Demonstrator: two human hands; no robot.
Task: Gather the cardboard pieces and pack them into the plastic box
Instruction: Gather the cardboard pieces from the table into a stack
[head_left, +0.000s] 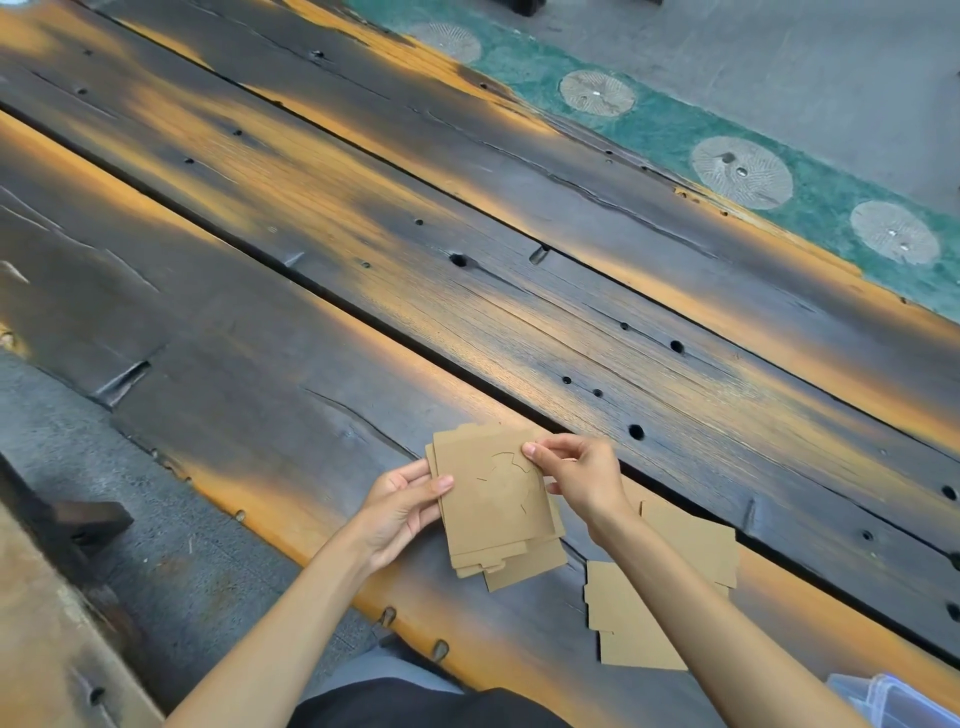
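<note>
A small stack of flat brown cardboard pieces (493, 506) is held just above the dark wooden table. My left hand (397, 506) grips the stack's left edge, thumb on top. My right hand (576, 475) pinches the top piece at its upper right corner. The top piece has a die-cut round pattern in its middle. More cardboard pieces (631, 621) lie flat on the table under my right forearm, and another cardboard piece (698, 540) lies just right of that forearm. A corner of the clear plastic box (888, 699) shows at the bottom right edge.
The table (363, 249) is made of long dark planks with orange streaks, gaps and holes. Its near edge runs diagonally past my left arm. Beyond the far edge lies a green strip with round grey discs (740, 171) on a grey floor.
</note>
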